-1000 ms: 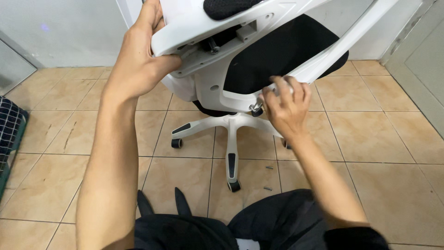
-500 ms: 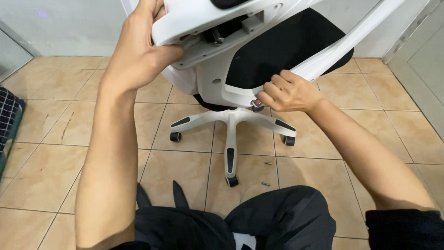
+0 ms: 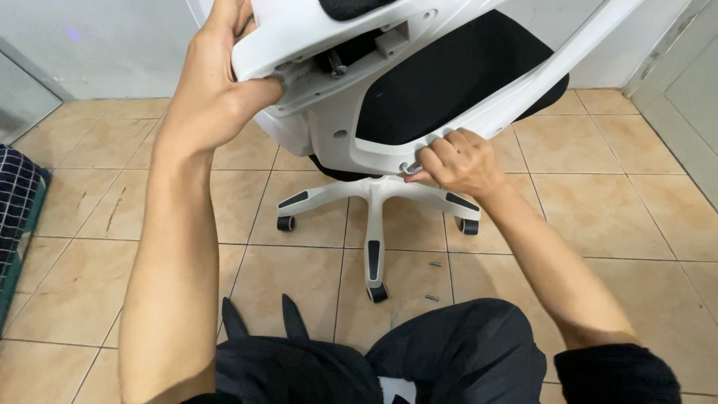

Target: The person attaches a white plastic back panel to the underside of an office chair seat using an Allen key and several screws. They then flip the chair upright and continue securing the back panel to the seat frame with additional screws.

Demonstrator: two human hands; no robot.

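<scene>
A white office chair (image 3: 419,82) with black mesh panels stands in front of me on its white wheeled star base (image 3: 374,198). My left hand (image 3: 217,90) grips the white frame at the upper left and holds it steady. My right hand (image 3: 456,161) is closed around a small metal hex key (image 3: 410,169) set against the lower edge of the white frame. The tool's tip is hidden by the frame and my fingers.
Two small screws (image 3: 434,280) lie on the tan tiled floor (image 3: 613,202) by the nearest base leg. A dark wire basket (image 3: 19,206) sits at the left edge. My legs in black trousers (image 3: 449,352) fill the bottom, with a pale wall behind the chair.
My right hand went from spread fingers on the frame edge to a closed grip on the hex key, and has shifted slightly. My left hand keeps its hold.
</scene>
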